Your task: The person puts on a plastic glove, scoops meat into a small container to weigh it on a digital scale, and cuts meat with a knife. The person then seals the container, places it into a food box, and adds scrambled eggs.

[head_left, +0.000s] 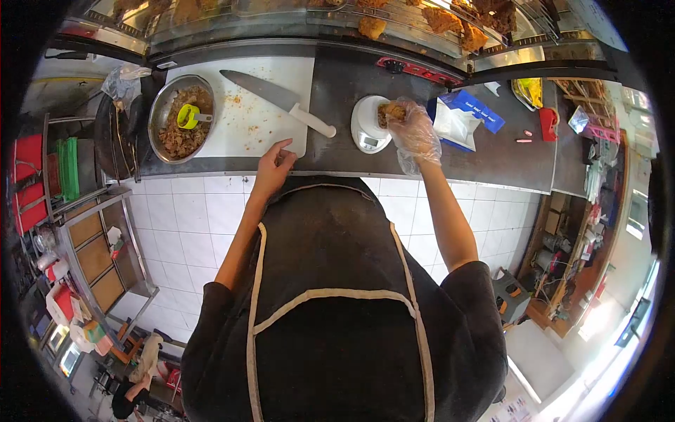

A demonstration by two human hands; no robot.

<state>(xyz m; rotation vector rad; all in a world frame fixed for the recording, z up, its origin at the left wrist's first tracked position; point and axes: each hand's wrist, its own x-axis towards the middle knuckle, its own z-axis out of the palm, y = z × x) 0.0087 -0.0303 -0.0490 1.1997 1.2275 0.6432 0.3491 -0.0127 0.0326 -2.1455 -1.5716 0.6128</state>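
My right hand (416, 137) wears a clear plastic glove and closes around some browned chopped meat (391, 112) over the white digital scale (367, 125). How much of the meat rests on the scale is hidden by the fingers. Bare and empty, my left hand (277, 163) hovers by the front edge of the white cutting board (281, 105), fingers apart and slightly bent. A large knife (271, 95) with a white handle lies across the board among crumbs. On the board's left, a metal bowl (156, 119) holds chopped meat and a lime-green scoop (187, 117).
Right of the scale lies an open blue-and-white paper box (457, 125). Farther right are a red object (548, 124) and a yellow-filled container (527, 91). A glass display case with fried pieces (441, 20) lines the back. Another person (130, 397) is at the lower left.
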